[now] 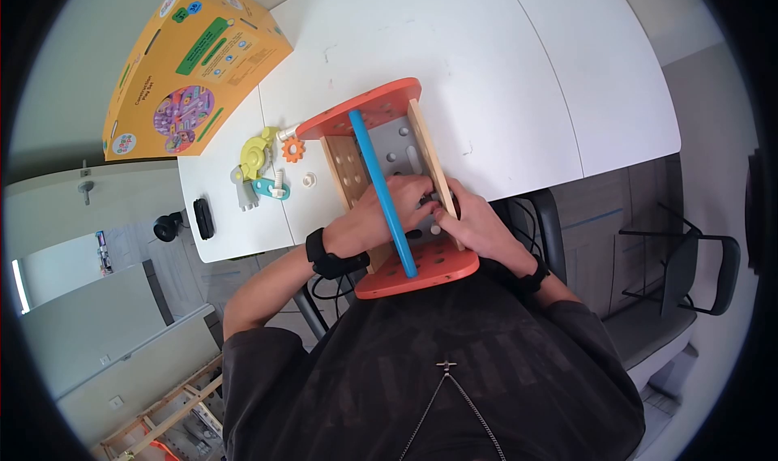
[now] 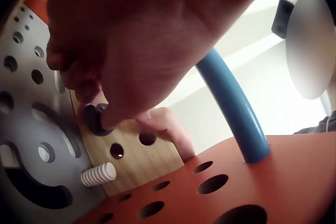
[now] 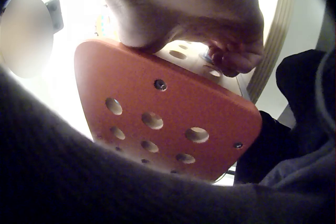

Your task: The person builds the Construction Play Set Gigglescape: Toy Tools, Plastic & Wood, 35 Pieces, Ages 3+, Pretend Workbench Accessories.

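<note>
A toy toolbox with red end panels [image 1: 381,284], wooden sides and a blue handle rod [image 1: 382,189] stands at the table's near edge, against the person's front. Passing beneath the rod, my left hand [image 1: 369,218] reaches inside. Its thumb and fingers pinch a dark grey round nut [image 2: 96,119] against the right wooden side panel [image 2: 134,155]. My right hand [image 1: 486,230] grips that panel from outside, with its thumb over the top edge. In the left wrist view, a white threaded bolt [image 2: 100,174] sticks out from the grey perforated panel [image 2: 31,90].
Left of the toolbox lie an orange gear [image 1: 292,150], a white nut [image 1: 309,180], a yellow-green toy piece [image 1: 256,154] and a teal strip [image 1: 264,187] with a white bolt. A yellow box [image 1: 194,68] stands at the back left; a black case [image 1: 203,218] lies near the left edge.
</note>
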`<state>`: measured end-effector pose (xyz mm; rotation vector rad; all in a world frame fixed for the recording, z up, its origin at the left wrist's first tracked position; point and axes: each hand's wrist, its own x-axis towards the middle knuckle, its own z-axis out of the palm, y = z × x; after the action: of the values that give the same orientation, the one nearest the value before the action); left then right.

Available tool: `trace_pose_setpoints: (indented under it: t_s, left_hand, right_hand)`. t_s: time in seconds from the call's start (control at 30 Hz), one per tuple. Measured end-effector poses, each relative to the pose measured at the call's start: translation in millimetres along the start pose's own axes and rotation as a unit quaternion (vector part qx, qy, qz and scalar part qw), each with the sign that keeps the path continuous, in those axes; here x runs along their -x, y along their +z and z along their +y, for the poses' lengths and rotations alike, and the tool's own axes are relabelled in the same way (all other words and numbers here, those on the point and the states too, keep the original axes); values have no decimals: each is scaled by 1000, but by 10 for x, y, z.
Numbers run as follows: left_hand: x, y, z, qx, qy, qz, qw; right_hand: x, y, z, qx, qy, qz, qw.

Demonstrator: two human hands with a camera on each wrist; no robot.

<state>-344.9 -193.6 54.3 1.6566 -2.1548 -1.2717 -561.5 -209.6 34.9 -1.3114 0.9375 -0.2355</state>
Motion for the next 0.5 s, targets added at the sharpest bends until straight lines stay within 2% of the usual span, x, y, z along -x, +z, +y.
trace_pose_setpoints:
  t_s: [0.37,0.5]
  left_hand:
    - [15,53,-30,-59,53,38,996]
    - [89,6,9,-124,69,54,988]
  right_hand:
    - [17,-20,-45,1,13,-3,1000]
    - [39,-59,-103,100,14,-4,995]
